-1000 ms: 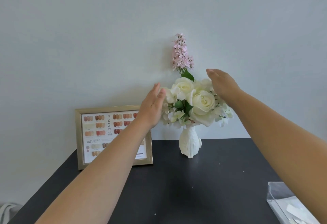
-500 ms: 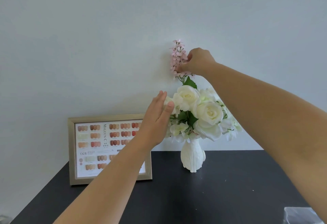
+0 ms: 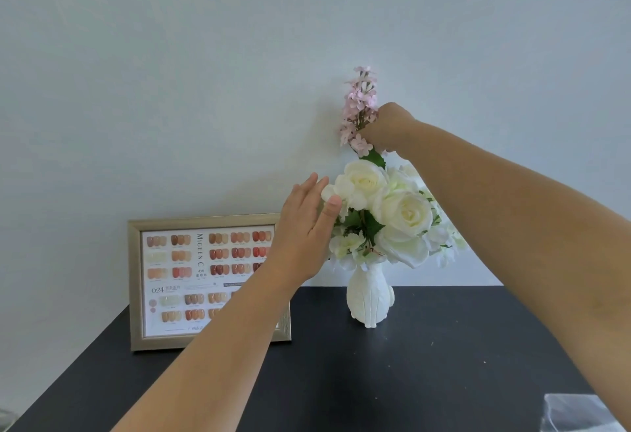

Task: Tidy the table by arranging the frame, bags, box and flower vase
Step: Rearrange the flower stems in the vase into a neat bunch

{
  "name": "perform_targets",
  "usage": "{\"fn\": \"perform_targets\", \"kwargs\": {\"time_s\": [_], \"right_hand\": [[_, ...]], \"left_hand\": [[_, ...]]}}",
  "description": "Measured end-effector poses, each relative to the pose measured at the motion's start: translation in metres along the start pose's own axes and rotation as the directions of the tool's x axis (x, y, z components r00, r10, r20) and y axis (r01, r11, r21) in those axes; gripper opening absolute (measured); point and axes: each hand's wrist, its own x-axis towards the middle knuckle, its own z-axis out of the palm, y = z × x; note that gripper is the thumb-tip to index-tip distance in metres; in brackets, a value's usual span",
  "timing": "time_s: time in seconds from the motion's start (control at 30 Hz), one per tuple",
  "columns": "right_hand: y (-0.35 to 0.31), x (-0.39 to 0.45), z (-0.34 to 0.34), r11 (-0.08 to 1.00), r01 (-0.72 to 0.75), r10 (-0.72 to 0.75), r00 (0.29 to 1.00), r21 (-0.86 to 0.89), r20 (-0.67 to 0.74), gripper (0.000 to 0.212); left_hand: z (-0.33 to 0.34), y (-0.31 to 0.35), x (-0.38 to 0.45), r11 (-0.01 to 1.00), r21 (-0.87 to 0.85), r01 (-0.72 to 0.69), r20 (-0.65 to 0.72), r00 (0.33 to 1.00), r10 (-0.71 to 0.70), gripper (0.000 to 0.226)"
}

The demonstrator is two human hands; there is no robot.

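A white ribbed flower vase (image 3: 369, 298) stands upright at the back of the black table (image 3: 409, 380), against the wall. It holds white roses (image 3: 403, 216) and a tall pink flower spike (image 3: 358, 107). My right hand (image 3: 389, 127) is closed around the lower part of the pink spike. My left hand (image 3: 304, 230) is flat with fingers apart, its fingertips touching the left side of the white blooms. A gold picture frame (image 3: 205, 281) with a nail-colour chart leans on the wall to the left of the vase; my left forearm hides its right part.
A clear plastic box or bag (image 3: 577, 414) shows at the bottom right corner, partly behind my right arm. The pale wall runs directly behind the vase and frame. The table's left edge slants off toward the bottom left.
My right hand rose from the roses to the pink spike and closed on it, then slid a little lower. My left hand stayed at the bouquet's left side.
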Motion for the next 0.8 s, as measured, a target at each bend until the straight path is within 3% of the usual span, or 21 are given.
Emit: {"fn": "perform_targets", "kwargs": {"time_s": [0.2, 0.37, 0.57, 0.8], "right_hand": [[0.002, 0.005, 0.000, 0.959, 0.050, -0.050, 0.999, -0.277, 0.008, 0.032], [0.009, 0.003, -0.002, 0.920, 0.082, -0.063, 0.996, -0.383, 0.061, 0.034], [0.016, 0.000, 0.004, 0.877, 0.118, -0.043, 0.985, -0.466, 0.169, 0.032], [0.014, 0.001, 0.007, 0.858, 0.174, -0.085, 0.976, -0.484, 0.199, 0.027]], "left_hand": [[0.000, -0.001, 0.000, 0.999, 0.034, -0.016, -0.007, 1.000, 0.017, 0.073], [-0.001, -0.004, -0.002, 0.994, 0.098, -0.038, 0.011, 0.999, 0.037, 0.064], [0.001, -0.001, -0.004, 0.993, 0.114, -0.029, 0.015, 1.000, 0.028, 0.067], [0.004, 0.005, 0.000, 0.991, 0.124, -0.039, 0.017, 0.999, 0.037, 0.073]]}}
